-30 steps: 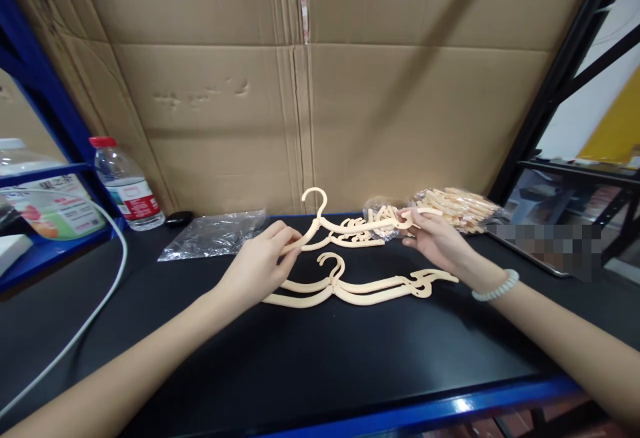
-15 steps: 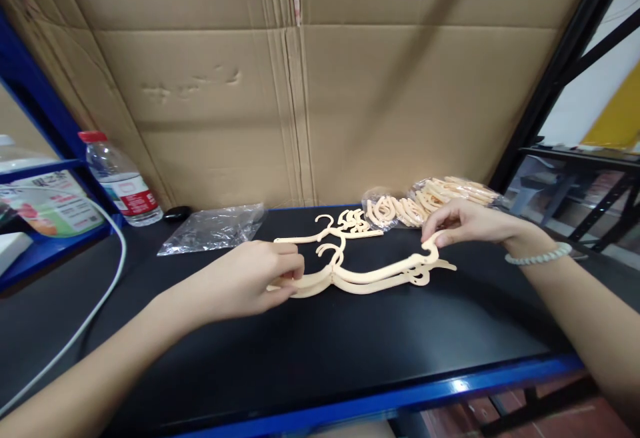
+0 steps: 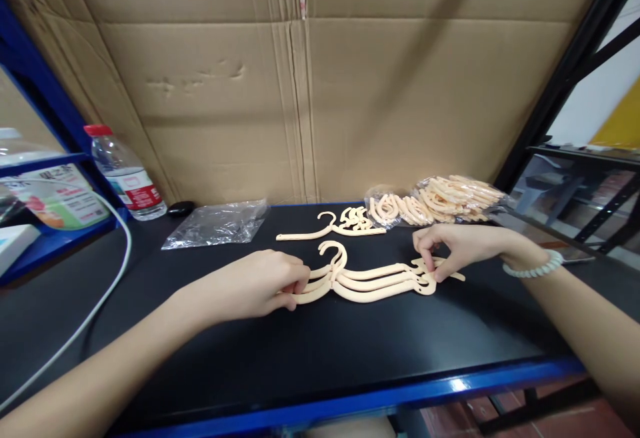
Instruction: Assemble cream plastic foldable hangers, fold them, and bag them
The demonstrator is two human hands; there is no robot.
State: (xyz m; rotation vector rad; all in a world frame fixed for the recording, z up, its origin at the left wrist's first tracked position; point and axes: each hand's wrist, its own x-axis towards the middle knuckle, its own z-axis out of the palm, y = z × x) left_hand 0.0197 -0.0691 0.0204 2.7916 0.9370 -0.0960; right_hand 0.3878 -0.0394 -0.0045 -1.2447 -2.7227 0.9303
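Note:
Several cream plastic clothes hangers [image 3: 373, 293] lie fanned together on the black tabletop, their curved hooks bunched in the middle. My left hand [image 3: 260, 285] is closed around their left ends, which it hides. At the right ends, my right hand [image 3: 450, 251] pinches the hook-shaped tip of one hanger between thumb and forefinger. Behind this group lies another cream hanger [image 3: 305, 235], flat and apart from both hands. Small curved cream pieces [image 3: 356, 218] rest just beyond its right arm.
Clear bags of cream parts [image 3: 450, 198] stand at the back right. An emptied-looking clear plastic bag [image 3: 215, 223], a black mouse-like object [image 3: 180, 209] and a red-capped bottle [image 3: 131, 181] are at the back left. A white cable [image 3: 115, 278] crosses the left side; cardboard [image 3: 225, 105] walls the back.
The hanger between my hands has come down onto the others, so their arms now lie side by side. My right hand has lowered with its tip.

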